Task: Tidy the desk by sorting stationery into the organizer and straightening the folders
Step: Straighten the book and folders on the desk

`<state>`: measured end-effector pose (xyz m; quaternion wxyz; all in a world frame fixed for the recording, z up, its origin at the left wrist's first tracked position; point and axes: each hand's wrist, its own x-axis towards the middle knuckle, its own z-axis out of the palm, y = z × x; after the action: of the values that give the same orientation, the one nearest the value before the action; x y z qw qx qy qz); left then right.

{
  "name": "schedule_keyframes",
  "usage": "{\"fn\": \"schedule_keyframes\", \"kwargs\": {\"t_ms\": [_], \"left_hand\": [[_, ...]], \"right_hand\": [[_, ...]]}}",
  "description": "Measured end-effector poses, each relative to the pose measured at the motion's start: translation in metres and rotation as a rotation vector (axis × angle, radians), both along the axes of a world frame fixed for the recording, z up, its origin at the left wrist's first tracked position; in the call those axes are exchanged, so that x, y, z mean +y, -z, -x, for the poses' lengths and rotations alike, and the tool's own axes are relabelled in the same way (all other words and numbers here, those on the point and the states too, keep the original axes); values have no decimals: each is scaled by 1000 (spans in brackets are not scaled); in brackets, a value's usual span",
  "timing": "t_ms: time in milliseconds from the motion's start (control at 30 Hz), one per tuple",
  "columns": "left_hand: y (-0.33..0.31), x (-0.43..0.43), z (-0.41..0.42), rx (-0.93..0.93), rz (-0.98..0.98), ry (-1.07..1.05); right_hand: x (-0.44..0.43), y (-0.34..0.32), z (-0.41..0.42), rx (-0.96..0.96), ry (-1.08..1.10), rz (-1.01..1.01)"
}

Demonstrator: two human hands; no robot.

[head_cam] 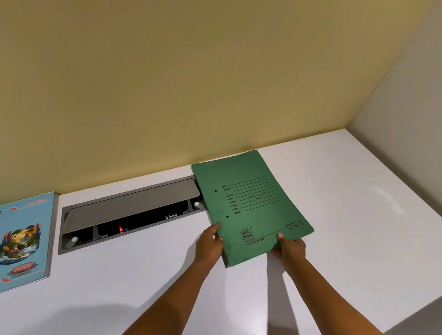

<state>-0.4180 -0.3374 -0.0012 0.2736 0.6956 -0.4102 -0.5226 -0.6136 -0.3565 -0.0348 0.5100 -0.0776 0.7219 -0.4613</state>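
— Green folder (pixel 252 207): where is it?
— Toward the back of the white desk (pixel 352 209), far edge near the wall, left edge over the right end of the grey cable hatch (pixel 130 215).
— The hands?
— The left hand (pixel 209 244) grips its left edge. The right hand (pixel 288 249) pinches the near edge, thumb on the cover.
— Anything else?
— A blue notebook (pixel 15 244), far left.

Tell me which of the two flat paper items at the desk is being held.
The green card spring file, gripped by left hand and right hand; the blue illustrated book lies untouched.
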Motion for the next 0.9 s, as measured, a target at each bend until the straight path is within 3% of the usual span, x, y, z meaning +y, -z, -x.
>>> {"fn": "schedule_keyframes", "kwargs": {"t_ms": [200, 400, 567, 900], "left_hand": [[1, -4, -15, -57, 17, 152], [7, 9, -29, -138, 58, 57], [11, 35, -51, -157, 168, -94], [9, 118, -143, -169, 243, -383]], "right_hand": [[-15, -1, 6, 267, -284, -181], [-3, -3, 1, 354, -263, -288], [24, -18, -40, 636, -427, -121], [90, -35, -188, 686, -882, 286]]}}
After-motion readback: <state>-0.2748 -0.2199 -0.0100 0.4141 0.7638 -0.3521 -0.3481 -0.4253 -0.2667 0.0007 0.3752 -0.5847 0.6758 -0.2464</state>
